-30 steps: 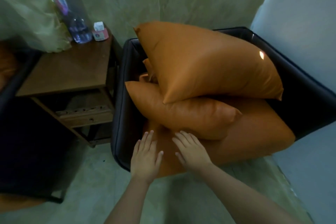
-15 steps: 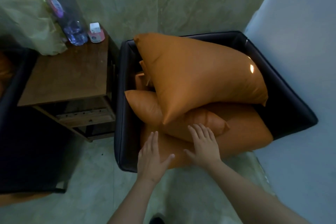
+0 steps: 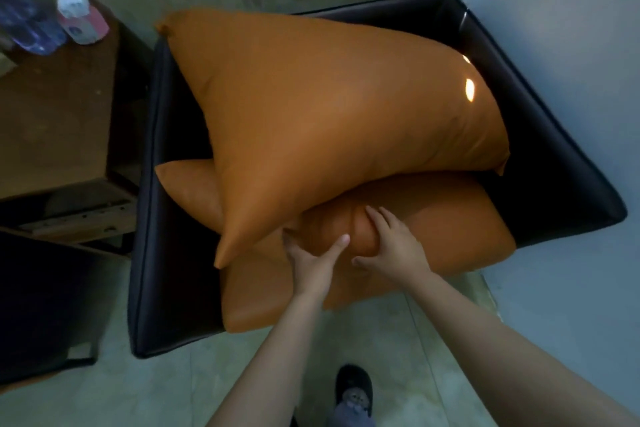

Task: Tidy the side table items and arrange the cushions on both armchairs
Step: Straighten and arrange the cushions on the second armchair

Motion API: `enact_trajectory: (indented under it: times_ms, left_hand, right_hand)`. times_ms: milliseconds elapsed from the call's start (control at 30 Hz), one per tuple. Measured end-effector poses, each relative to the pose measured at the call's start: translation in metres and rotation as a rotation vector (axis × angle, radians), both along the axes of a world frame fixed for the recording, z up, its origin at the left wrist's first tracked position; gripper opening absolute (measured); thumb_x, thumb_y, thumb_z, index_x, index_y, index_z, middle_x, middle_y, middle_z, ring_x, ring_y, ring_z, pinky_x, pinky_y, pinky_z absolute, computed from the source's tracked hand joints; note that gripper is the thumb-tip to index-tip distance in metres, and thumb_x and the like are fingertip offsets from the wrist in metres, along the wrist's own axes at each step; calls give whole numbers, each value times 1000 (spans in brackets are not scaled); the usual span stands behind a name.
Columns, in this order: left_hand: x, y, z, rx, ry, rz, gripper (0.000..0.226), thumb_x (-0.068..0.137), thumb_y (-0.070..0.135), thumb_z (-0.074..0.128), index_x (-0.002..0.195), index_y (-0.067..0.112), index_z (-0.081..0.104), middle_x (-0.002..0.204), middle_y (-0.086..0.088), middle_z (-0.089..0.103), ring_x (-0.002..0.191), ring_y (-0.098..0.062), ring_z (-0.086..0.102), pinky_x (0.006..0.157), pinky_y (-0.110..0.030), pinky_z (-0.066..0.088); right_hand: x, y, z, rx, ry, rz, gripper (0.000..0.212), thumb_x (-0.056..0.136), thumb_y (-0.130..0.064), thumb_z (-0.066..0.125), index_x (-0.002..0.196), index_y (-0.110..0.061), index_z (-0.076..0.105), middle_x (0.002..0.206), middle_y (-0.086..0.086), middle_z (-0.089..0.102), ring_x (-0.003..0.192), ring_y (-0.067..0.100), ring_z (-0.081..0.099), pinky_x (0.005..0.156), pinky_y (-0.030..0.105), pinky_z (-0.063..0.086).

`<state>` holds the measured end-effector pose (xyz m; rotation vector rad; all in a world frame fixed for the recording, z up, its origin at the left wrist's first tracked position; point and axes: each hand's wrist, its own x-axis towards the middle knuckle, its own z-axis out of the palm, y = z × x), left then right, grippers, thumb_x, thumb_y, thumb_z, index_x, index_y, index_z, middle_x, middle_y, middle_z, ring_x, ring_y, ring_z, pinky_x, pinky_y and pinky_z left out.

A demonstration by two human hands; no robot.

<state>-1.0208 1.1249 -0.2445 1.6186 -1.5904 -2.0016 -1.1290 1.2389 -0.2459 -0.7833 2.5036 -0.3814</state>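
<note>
nearest, a dark shoe (image 3: 353,388) stands on the floor before the armchair (image 3: 145,218). at the seat's front the left hand (image 3: 311,260) and right hand (image 3: 394,250) both curl round the bulging end of the middle cushion (image 3: 329,222), squeezing it between them. it lies wedged between the seat cushion (image 3: 277,295) and the big top cushion (image 3: 329,107), which slumps askew across the chair, so this pile looks not yet arranged. farther off, a bottle (image 3: 24,21) and a small pink container (image 3: 79,17) stand together at the back of the side table (image 3: 52,114), seemingly tidied. the other armchair's cushions are out of view.
</note>
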Motion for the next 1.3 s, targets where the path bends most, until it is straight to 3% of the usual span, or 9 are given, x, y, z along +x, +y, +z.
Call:
enact_trajectory:
  times_ms: [167,233,433,667,767,900,1100,1167,1300]
  left_hand:
    - [-48,15,-17,-35,-274,130,147,51,63,82,146,24,-24,155,-21,-19,145,-39,2,112,-50,26]
    - [-60,19,-27,-52,-320,188,152,45,70,79,147,23,-24,153,-20,-23,144,-39,-4,109,-53,30]
    - [-52,30,-37,-204,-268,268,137,62,41,86,147,31,-21,156,-18,-12,142,-40,1,108,-52,26]
    - [-15,22,-32,-321,-217,197,128,64,34,86,149,35,-9,158,-11,6,141,-39,20,111,-53,27]
    - [23,2,-31,-396,-179,96,120,65,30,86,151,30,2,159,-6,8,143,-32,19,114,-46,23]
    - [85,-49,-30,-466,-172,-60,111,56,37,86,146,25,22,150,-5,31,136,-28,34,112,-48,31]
    - [172,-116,-21,-433,-138,-281,107,68,27,83,150,33,14,154,4,25,140,-18,27,114,-44,29]
    - [183,-112,-25,-347,-145,-290,97,77,32,77,150,29,15,154,1,26,139,-19,30,113,-43,31]
    - [193,-94,-32,-164,-104,-248,89,89,42,59,151,31,-4,158,-2,14,140,-24,27,114,-43,28]
  right_hand:
    - [-10,9,-25,-131,-20,10,106,63,-59,75,148,-40,15,153,-8,23,133,21,38,96,40,47]
    - [-9,11,-31,-173,-14,10,101,64,-58,73,147,-39,18,150,-7,29,131,20,41,94,38,47]
    - [-3,12,-36,-198,37,37,91,67,-63,68,144,-34,29,136,-3,44,118,22,51,86,38,51]
    - [37,4,-26,-201,18,-54,86,63,-65,66,138,-32,40,123,-2,52,108,21,55,81,33,49]
    - [86,-14,-24,-204,-49,-159,86,65,-65,66,138,-30,38,120,-2,52,106,21,56,81,32,46]
    - [167,-54,-26,-257,-140,-279,88,70,-65,66,141,-26,32,122,1,50,106,22,55,81,33,48]
    - [259,-110,-29,-267,-254,-340,82,82,-50,64,147,-21,22,138,5,39,115,24,51,89,36,48]
    - [265,-112,-32,-253,-237,-375,81,84,-48,63,147,-21,21,138,6,38,114,24,51,89,36,48]
    - [271,-115,-29,-173,-198,-357,77,87,-48,58,147,-20,18,134,9,37,108,26,54,85,37,51]
